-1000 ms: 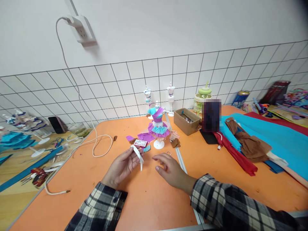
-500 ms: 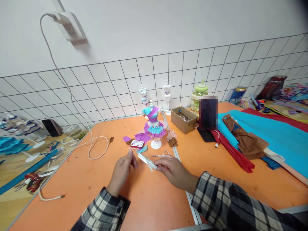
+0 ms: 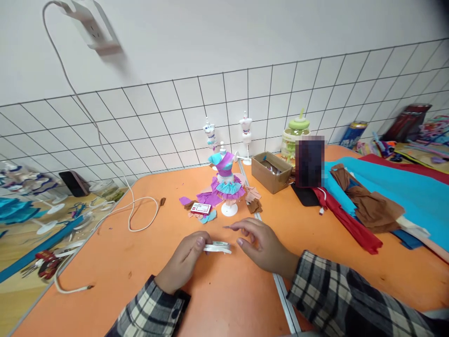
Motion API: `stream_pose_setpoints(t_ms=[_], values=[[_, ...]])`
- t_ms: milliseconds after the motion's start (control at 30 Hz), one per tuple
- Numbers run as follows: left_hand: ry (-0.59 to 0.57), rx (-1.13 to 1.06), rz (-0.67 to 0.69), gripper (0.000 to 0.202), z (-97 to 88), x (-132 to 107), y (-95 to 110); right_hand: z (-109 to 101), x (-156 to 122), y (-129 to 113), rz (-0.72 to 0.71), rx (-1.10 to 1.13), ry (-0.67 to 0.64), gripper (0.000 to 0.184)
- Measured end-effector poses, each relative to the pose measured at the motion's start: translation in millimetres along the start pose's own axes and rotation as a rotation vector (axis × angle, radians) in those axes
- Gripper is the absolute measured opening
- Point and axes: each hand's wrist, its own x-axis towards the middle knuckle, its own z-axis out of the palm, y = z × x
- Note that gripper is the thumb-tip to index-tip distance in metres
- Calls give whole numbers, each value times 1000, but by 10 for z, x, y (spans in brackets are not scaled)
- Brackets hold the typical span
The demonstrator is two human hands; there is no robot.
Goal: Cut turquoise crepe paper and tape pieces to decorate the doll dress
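Observation:
My left hand [image 3: 184,262] pinches one end of a white strip of tape or ribbon [image 3: 218,246] low over the orange table [image 3: 228,299]. The fingers of my right hand [image 3: 261,243] are curled beside the strip's other end, a thumb tip close to it; I cannot tell if they touch it. Small scissors [image 3: 228,227] lie partly hidden behind my right fingers. Further back stands a small mannequin in a purple and turquoise dress [image 3: 226,180], with fabric scraps and a small red and white card [image 3: 200,208] at its foot.
Two bare mini mannequins [image 3: 245,135] and a cardboard box [image 3: 271,172] stand near the tiled wall. Blue, red and brown fabrics [image 3: 372,206] cover the table's right side. A white cable [image 3: 140,215] loops at left. A second table [image 3: 42,224] with clutter stands left.
My left hand lowered the white strip from upright to flat near the table. My right hand came in to the strip's other end. The camera view shifted slightly.

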Motion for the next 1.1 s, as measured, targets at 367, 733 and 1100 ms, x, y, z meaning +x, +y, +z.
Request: stream_pose_setpoints(t_ms=[367, 733, 1100], values=[[-123, 204, 44, 30, 89, 41, 156, 19, -26, -36, -186, -337, 13, 8], [-145, 391, 99, 13, 92, 61, 88, -69, 31, -34, 16, -150, 36, 10], [-118, 20, -78, 27, 180, 63, 106, 170, 20, 19, 416, 399, -5, 21]])
